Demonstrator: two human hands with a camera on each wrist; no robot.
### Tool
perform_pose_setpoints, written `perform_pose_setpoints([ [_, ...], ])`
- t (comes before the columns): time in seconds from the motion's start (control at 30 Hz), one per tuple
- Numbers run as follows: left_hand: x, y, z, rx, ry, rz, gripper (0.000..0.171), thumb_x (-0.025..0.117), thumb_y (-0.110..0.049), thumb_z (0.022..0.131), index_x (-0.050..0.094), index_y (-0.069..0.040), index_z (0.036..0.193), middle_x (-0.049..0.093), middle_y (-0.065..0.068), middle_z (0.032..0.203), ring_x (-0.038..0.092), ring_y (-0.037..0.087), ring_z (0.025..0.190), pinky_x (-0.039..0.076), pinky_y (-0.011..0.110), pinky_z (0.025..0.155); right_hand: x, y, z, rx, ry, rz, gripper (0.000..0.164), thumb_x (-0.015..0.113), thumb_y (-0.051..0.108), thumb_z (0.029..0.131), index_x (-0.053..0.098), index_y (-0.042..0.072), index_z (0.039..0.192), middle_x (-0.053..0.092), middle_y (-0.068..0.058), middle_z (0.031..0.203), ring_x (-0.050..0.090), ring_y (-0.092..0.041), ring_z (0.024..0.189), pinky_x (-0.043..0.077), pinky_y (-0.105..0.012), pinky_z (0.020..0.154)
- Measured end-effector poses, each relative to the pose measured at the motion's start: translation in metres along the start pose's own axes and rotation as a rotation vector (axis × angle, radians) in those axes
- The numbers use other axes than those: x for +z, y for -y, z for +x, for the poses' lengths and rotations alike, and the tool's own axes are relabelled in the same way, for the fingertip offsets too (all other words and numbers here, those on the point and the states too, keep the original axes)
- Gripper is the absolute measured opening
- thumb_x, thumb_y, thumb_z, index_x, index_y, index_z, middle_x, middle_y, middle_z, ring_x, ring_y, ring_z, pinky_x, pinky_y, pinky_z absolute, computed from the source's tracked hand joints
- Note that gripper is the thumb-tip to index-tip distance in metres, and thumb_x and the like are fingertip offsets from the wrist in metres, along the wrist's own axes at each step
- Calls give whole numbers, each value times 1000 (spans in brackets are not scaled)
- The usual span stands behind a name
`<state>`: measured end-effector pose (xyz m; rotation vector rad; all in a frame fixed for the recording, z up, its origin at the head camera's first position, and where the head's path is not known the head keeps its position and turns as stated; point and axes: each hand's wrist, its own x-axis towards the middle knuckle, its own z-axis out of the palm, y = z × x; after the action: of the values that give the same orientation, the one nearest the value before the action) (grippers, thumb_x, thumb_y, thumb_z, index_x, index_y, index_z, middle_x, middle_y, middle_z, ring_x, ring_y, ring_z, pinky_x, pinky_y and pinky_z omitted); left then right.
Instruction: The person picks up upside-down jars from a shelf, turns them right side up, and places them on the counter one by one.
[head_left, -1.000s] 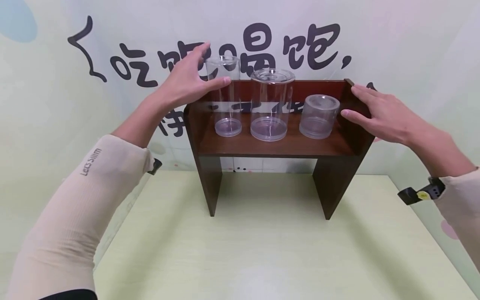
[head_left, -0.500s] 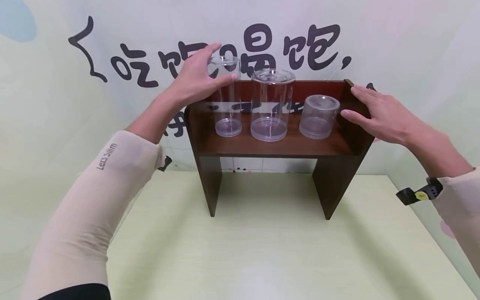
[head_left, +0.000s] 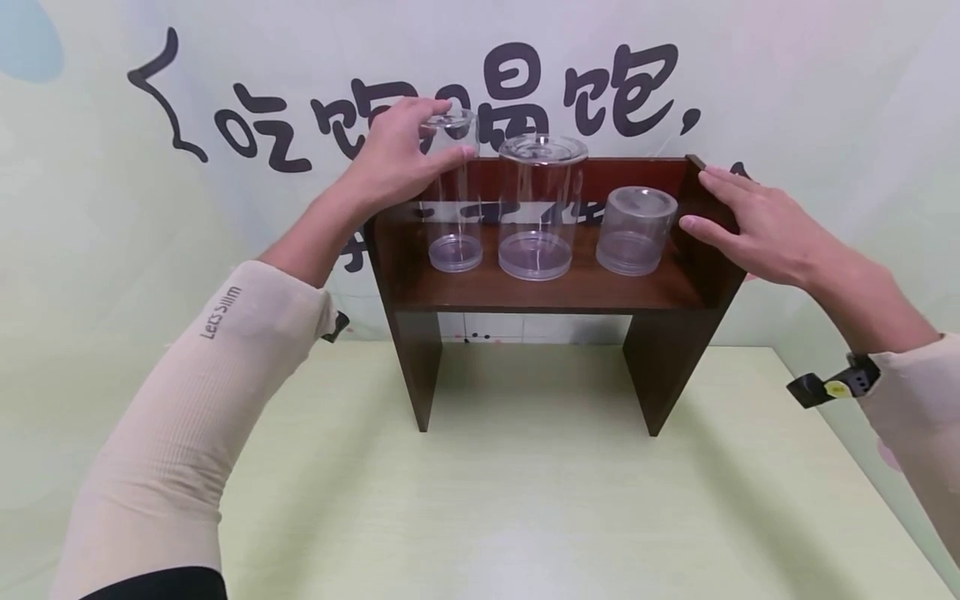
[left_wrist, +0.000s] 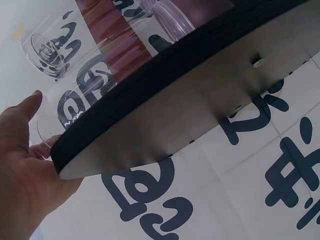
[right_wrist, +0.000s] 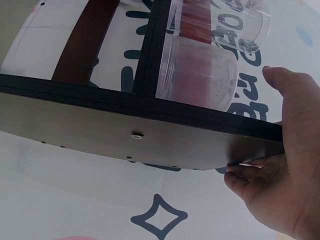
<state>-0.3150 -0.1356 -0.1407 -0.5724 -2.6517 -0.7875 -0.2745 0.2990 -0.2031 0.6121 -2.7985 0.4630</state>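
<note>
Three clear cylindrical jars stand on the upper board of a dark brown wooden shelf (head_left: 525, 297). My left hand (head_left: 397, 158) holds the narrow tall jar (head_left: 455, 208) near its top, thumb in front and fingers bent over the far side. In the left wrist view, this jar's end (left_wrist: 44, 120) lies between thumb and fingers, partly hidden. On the right, my right hand (head_left: 765, 225) grips the shelf's side panel (right_wrist: 185, 145), fingers against its outer face and thumb on the jar side. The short jar (head_left: 637, 233) is nearest to that thumb. Between them stands the wide tall jar (head_left: 538, 208).
The shelf stands on a pale green table (head_left: 525, 500) close to a white wall covering (head_left: 262, 50) with large black characters. Under the upper board is an open space between the two side legs. Both forearms wear light sleeves (head_left: 180, 417) with small cameras.
My left hand has moved right, onto the narrow tall jar's top, and its fingers have bent over it. The right hand, shelf and jars have stayed in place.
</note>
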Motion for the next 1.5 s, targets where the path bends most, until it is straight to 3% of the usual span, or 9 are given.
perform_pose_setpoints([
  [0.47,-8,-4,-9,-22,-35,-30,75,68,-46,102,42,-10,163,40,13,165,56,29,143,44,42,120,1,0,1,1,-8,-9,81,49,51,109,25,-1,166,19,-25,173,23,-55,155,22,-72,123],
  [0.77,-16,-7,-22,-49,-74,-43,75,69,-47,101,43,-16,163,39,8,167,56,24,142,47,39,117,2,-1,0,-15,-15,-2,80,49,50,109,26,-2,165,19,-24,174,23,-55,155,21,-70,124],
  [0.97,-22,-11,-33,-25,-110,-60,73,70,-46,100,46,-13,161,43,7,165,59,22,140,49,36,115,2,-1,0,-17,-22,2,79,47,50,110,26,-2,165,18,-23,174,23,-56,155,20,-70,125],
  [1.27,-30,-13,-48,-21,-154,-166,69,72,-44,100,50,-17,159,47,4,160,61,20,137,45,35,118,2,-2,0,-14,-17,0,79,47,50,110,27,-3,165,18,-22,174,24,-57,154,21,-71,124],
  [1.5,-32,-16,-64,-13,-174,-231,65,73,-40,100,52,-19,158,49,1,159,63,19,136,51,37,113,1,-3,0,-8,-18,-3,79,47,50,110,27,-2,165,18,-21,175,24,-56,154,22,-72,123],
])
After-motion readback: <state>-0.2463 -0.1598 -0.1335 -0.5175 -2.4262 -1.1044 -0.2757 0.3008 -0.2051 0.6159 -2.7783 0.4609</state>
